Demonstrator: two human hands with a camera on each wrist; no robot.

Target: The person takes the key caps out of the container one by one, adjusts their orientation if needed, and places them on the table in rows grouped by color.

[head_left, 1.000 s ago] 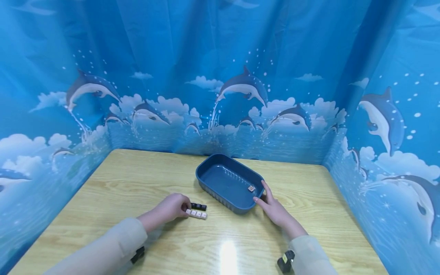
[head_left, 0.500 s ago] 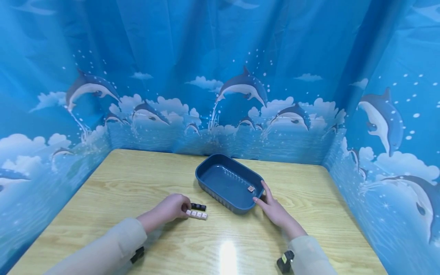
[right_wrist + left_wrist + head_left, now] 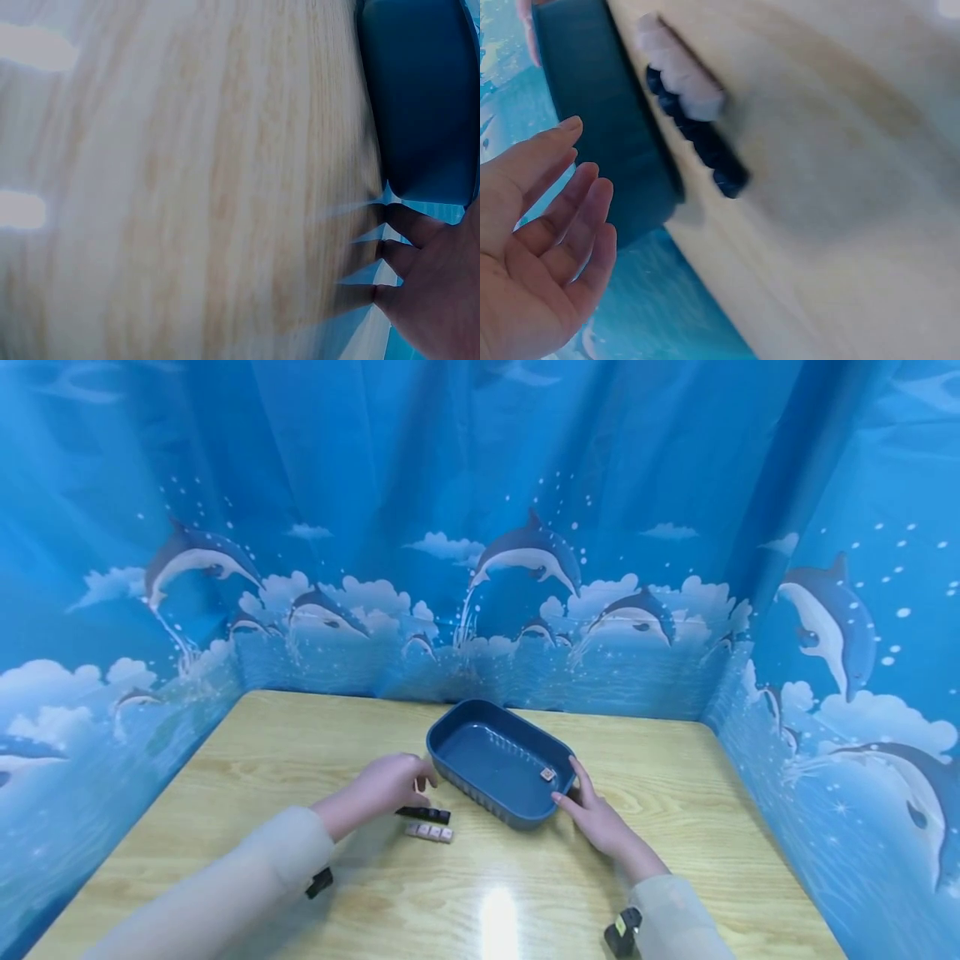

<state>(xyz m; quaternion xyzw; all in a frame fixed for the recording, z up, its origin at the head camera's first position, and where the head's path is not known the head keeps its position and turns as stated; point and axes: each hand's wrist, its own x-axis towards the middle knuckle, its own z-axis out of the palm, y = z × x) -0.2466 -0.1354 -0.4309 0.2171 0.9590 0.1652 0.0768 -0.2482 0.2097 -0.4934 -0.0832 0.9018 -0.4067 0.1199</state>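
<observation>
My left hand [image 3: 397,783] hovers just left of a dark blue plastic tray [image 3: 468,779], its fingers loosely bent with nothing visible between them. Below that hand, a row of small black keycap-like blocks [image 3: 433,815] lies on the table, and a row of white ones [image 3: 430,832] sits beside it, nearer me. Both rows also show in the left wrist view, the white blocks [image 3: 679,67] alongside the black blocks [image 3: 697,135]. My right hand [image 3: 600,818] grips the tray's right corner, thumb at the near rim. One small light block [image 3: 548,773] with a darker mark lies inside the tray.
The wooden table [image 3: 300,735] runs back to a blue dolphin-print curtain [image 3: 360,510], which also hangs along both sides. A bright light reflection falls on the table's near middle. Black wrist cameras sit below both forearms.
My left hand has lifted off the left end of the white row and moved away from me toward the tray, its fingers loosening. My right hand and the tray stay put.
</observation>
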